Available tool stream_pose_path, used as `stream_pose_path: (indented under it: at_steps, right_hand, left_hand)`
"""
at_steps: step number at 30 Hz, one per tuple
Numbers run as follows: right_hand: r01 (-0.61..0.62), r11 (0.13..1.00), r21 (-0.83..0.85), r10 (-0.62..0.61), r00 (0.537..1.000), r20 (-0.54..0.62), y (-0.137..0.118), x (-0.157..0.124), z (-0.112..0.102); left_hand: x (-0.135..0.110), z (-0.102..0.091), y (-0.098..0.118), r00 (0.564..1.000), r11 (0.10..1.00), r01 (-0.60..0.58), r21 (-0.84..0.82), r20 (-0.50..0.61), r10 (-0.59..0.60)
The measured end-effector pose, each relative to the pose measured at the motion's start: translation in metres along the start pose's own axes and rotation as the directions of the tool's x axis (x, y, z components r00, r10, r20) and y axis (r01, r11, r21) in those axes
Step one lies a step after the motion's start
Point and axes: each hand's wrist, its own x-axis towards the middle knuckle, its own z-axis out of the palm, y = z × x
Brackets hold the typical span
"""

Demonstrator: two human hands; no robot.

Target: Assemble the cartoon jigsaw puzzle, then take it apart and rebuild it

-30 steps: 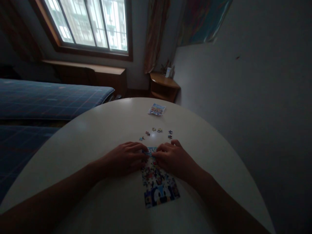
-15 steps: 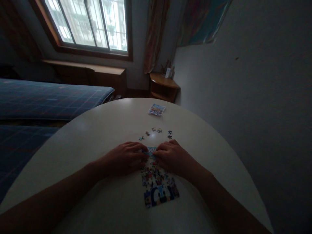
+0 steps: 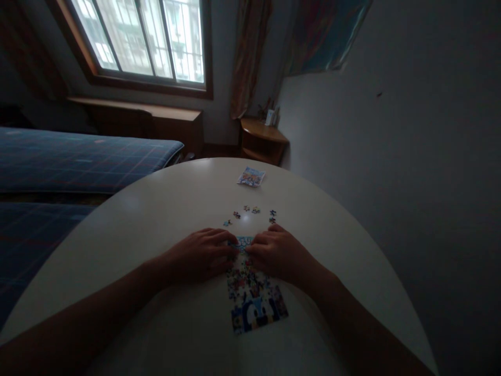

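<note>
A partly assembled jigsaw puzzle (image 3: 256, 313) lies flat on the white table, with a blue cartoon dog's face at its near end. Its light-blue far section (image 3: 245, 242) shows between my hands. My left hand (image 3: 205, 254) grips the left side of that section with bent fingers. From the right, my right hand (image 3: 274, 254) closes on the opposite side, thumb and fingers close together. The hands partly cover the middle of the puzzle, and the exact pieces under the fingertips are hidden. Several loose puzzle pieces (image 3: 255, 210) lie in an arc beyond the hands.
Toward the far edge of the round white table (image 3: 168, 203) lies a small printed picture sheet (image 3: 251, 177). A bed with a blue plaid cover (image 3: 78, 162) stands at the left. A wooden corner cabinet (image 3: 264, 130) is behind the table, and a wall (image 3: 391, 156) runs along the right.
The fingers of my right hand have shifted very slightly, and a little more of the light-blue section shows between my hands. The loose pieces have stayed where they were.
</note>
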Motion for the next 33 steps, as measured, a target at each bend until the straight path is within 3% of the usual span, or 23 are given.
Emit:
stream_pose_path:
  at_steps: [5, 9, 13, 21, 26, 33]
  right_hand:
    - [-0.031, 0.990, 0.137, 0.035, 0.999, -0.024, 0.003, -0.003, 0.000]
    - [-0.119, 0.958, 0.261, 0.129, 0.991, -0.022, 0.008, -0.010, -0.007]
    - [-0.198, 0.934, 0.298, 0.204, 0.979, 0.009, 0.014, -0.017, -0.013]
    - [-0.217, 0.919, 0.328, 0.220, 0.975, 0.027, 0.029, -0.026, -0.009]
    - [-0.270, 0.912, 0.309, 0.278, 0.960, 0.019, 0.021, -0.024, -0.010]
    - [-0.435, 0.861, 0.264, 0.439, 0.897, 0.047, -0.003, -0.014, -0.008]
  left_hand:
    - [0.000, 0.000, 0.000, 1.000, 1.000, 0.012, 0.007, 0.018, -0.013]
    - [0.000, 0.000, 0.000, 1.000, 1.000, 0.005, 0.018, 0.016, -0.005]
    - [0.000, 0.003, -0.001, 1.000, 1.000, -0.011, 0.025, 0.002, 0.011]
    - [0.001, 0.004, 0.000, 0.999, 0.999, -0.037, -0.024, 0.008, 0.037]
    - [0.003, 0.003, 0.002, 1.000, 0.999, -0.020, -0.039, 0.009, 0.020]
    - [0.004, 0.007, 0.003, 0.998, 0.998, -0.063, 0.017, -0.022, 0.063]
